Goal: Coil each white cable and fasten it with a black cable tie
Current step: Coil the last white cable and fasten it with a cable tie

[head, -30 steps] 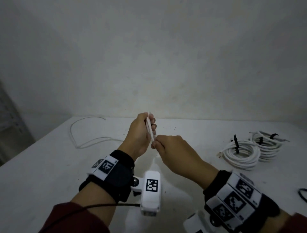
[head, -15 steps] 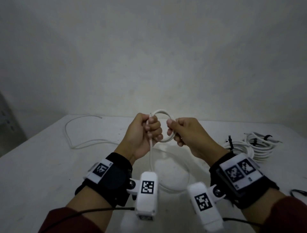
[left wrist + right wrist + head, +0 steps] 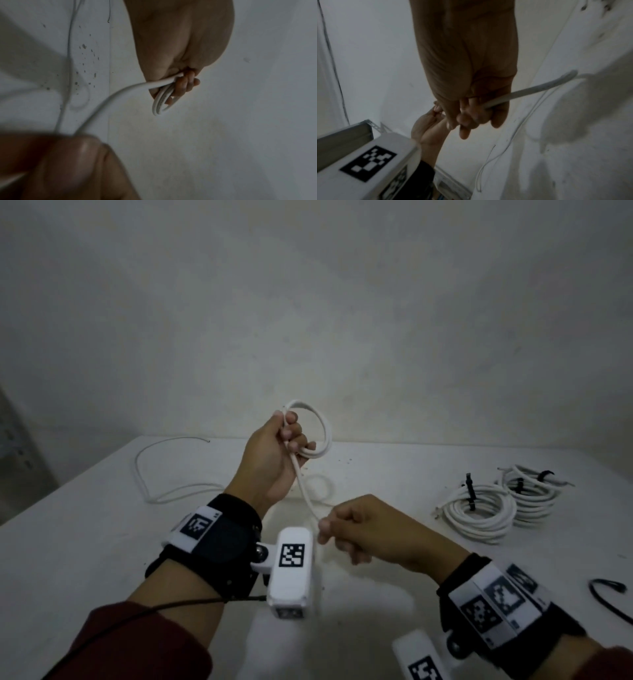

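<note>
My left hand (image 3: 274,453) is raised above the white table (image 3: 85,542) and grips a small loop of white cable (image 3: 322,433) in its curled fingers. In the left wrist view the loop (image 3: 159,105) hangs below those fingers. From there the cable (image 3: 305,491) runs down to my right hand (image 3: 346,529), which pinches it lower and nearer to me. The right wrist view shows the cable (image 3: 530,92) passing through the curled right fingers (image 3: 471,119). The rest of the cable (image 3: 150,474) trails over the table at the back left.
Two coiled white cables (image 3: 476,511) (image 3: 534,491) with black ties lie at the right of the table. A loose black cable tie (image 3: 606,597) lies near the right edge. A wall rises right behind the table.
My right hand has let go of the loop and slid down the cable toward me. The left hand has risen with the loop.
</note>
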